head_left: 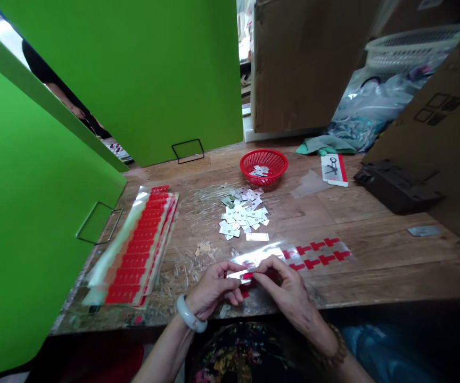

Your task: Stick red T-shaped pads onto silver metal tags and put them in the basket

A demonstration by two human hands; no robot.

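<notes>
My left hand [214,287], with a pale bangle at the wrist, grips a small shiny white plate [235,274] between thumb and fingers. On the plate's right end lies a small red sticker [248,276], pinched by the thumb and index finger of my right hand [288,291]. Under and beyond both hands is a clear sheet with rows of red T-shaped stickers [326,259], partly hidden by my right hand. A loose pile of small silvery plates [243,214] lies farther back, with a single plate [257,237] at its near edge.
Left stands a stack of red-printed clear sheets [130,250]. A red basket [246,169] holding small plates sits behind the pile. Green panels [166,80] with wire stands enclose the left and back. A dark block [397,189], a cardboard box [294,69] and plastic bags are right.
</notes>
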